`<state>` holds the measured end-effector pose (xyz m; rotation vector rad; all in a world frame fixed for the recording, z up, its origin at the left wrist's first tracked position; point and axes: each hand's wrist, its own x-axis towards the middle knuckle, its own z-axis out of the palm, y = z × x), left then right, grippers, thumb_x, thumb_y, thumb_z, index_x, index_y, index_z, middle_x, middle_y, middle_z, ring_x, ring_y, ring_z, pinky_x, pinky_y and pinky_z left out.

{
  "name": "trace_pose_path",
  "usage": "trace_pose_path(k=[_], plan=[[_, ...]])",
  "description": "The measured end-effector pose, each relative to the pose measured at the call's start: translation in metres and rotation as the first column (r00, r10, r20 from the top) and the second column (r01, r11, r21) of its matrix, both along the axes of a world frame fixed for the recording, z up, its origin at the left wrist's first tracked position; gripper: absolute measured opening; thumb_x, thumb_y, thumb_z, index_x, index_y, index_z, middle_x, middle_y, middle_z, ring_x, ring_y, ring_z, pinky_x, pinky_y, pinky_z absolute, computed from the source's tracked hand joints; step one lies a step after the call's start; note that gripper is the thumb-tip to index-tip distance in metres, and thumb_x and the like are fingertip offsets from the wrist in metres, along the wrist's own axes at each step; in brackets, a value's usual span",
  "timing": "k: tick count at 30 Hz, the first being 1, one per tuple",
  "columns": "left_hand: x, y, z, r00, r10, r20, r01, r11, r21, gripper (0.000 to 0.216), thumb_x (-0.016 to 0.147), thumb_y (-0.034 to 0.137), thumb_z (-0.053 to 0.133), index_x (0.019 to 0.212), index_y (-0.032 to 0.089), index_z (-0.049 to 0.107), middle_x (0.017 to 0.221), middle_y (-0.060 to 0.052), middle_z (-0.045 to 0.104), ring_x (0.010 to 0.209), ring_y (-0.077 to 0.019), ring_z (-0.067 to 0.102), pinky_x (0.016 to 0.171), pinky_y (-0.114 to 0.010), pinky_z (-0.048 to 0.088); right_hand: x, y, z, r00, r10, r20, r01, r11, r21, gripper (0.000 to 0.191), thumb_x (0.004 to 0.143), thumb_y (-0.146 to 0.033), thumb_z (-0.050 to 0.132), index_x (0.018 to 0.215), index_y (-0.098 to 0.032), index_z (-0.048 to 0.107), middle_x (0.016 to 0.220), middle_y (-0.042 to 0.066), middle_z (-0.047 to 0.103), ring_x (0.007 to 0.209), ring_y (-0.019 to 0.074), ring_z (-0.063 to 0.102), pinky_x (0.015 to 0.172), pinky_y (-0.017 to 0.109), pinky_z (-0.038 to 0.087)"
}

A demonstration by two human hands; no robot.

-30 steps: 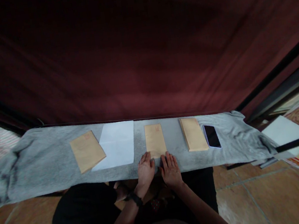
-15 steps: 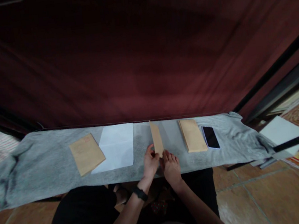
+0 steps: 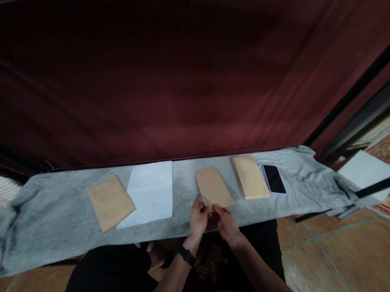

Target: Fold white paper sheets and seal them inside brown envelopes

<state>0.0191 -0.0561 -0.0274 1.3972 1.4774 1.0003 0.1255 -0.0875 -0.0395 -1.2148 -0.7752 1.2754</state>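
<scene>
A brown paper envelope point(image 3: 214, 186) is between my hands, its broad face turned up and its near edge at my fingers. My left hand point(image 3: 199, 217) pinches the near left corner. Beside it, my right hand point(image 3: 225, 220) has its fingers closed on the near edge. To the right lies a stack of brown envelopes point(image 3: 251, 176). Left of my hands are white paper sheets point(image 3: 153, 190) with a crease across them. Another brown envelope point(image 3: 111, 203) with a faint reddish mark overlaps their left side.
A phone point(image 3: 274, 179) lies right of the stack. Grey cloth point(image 3: 62, 213) covers the narrow surface, with a dark red panel point(image 3: 187, 94) rising behind it. Dark metal bars point(image 3: 364, 83) and a white board point(image 3: 367, 172) stand at the right.
The envelope in my hands has turned from narrow and nearly edge-on to broad face up, lower over the cloth. My hands have shifted slightly toward me.
</scene>
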Motion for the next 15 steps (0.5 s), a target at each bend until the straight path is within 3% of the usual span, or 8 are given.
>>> trace_pose_path(k=[5, 9, 11, 13, 15], plan=[[-0.012, 0.01, 0.002, 0.998, -0.016, -0.055, 0.009, 0.994, -0.111, 0.046, 0.083, 0.015, 0.057, 0.128, 0.019, 0.06, 0.059, 0.006, 0.063, 0.049, -0.0133, 0.06, 0.054, -0.025, 0.051, 0.008, -0.009, -0.002, 0.992, 0.126, 0.022, -0.126, 0.992, -0.024, 0.052, 0.091, -0.064, 0.05, 0.089, -0.016, 0.07, 0.083, 0.014, 0.075, 0.076, 0.0251, 0.074, 0.072, 0.041, 0.062], [-0.027, 0.014, 0.004, 0.991, -0.044, -0.128, 0.023, 0.987, -0.158, 0.05, 0.08, 0.007, 0.051, 0.129, 0.015, 0.059, 0.057, 0.006, 0.061, 0.044, -0.0123, 0.056, 0.047, -0.023, 0.045, 0.023, -0.02, 0.004, 0.933, 0.191, 0.306, -0.185, 0.982, -0.049, 0.05, 0.097, -0.056, 0.046, 0.097, -0.015, 0.073, 0.084, 0.013, 0.076, 0.075, 0.0253, 0.074, 0.069, 0.041, 0.062], [-0.033, 0.011, 0.004, 0.983, -0.055, -0.175, 0.028, 0.988, -0.15, 0.05, 0.079, 0.006, 0.052, 0.128, 0.017, 0.059, 0.059, 0.005, 0.063, 0.049, -0.0132, 0.059, 0.051, -0.024, 0.047, 0.032, -0.026, 0.008, 0.784, 0.104, 0.612, -0.184, 0.981, 0.068, 0.044, 0.102, -0.047, 0.041, 0.112, -0.018, 0.072, 0.105, 0.013, 0.076, 0.098, 0.0262, 0.073, 0.087, 0.044, 0.06], [-0.037, 0.006, 0.006, 0.974, -0.056, -0.222, 0.026, 0.991, -0.135, 0.049, 0.079, 0.008, 0.055, 0.127, 0.018, 0.061, 0.067, 0.002, 0.067, 0.059, -0.016, 0.065, 0.06, -0.027, 0.051, 0.039, -0.03, 0.011, 0.497, -0.013, 0.868, -0.306, 0.933, 0.189, 0.041, 0.104, -0.036, 0.038, 0.134, -0.022, 0.062, 0.134, 0.012, 0.066, 0.126, 0.0251, 0.06, 0.108, 0.046, 0.048], [-0.038, 0.0, 0.007, 0.952, -0.036, -0.303, 0.013, 0.997, -0.077, 0.044, 0.083, 0.013, 0.056, 0.126, 0.019, 0.063, 0.082, -0.003, 0.072, 0.076, -0.0207, 0.069, 0.073, -0.033, 0.054, 0.044, -0.034, 0.011, 0.215, -0.082, 0.973, -0.464, 0.868, 0.176, 0.045, 0.104, -0.032, 0.04, 0.147, -0.023, 0.05, 0.151, 0.01, 0.052, 0.14, 0.0245, 0.047, 0.118, 0.048, 0.036]])
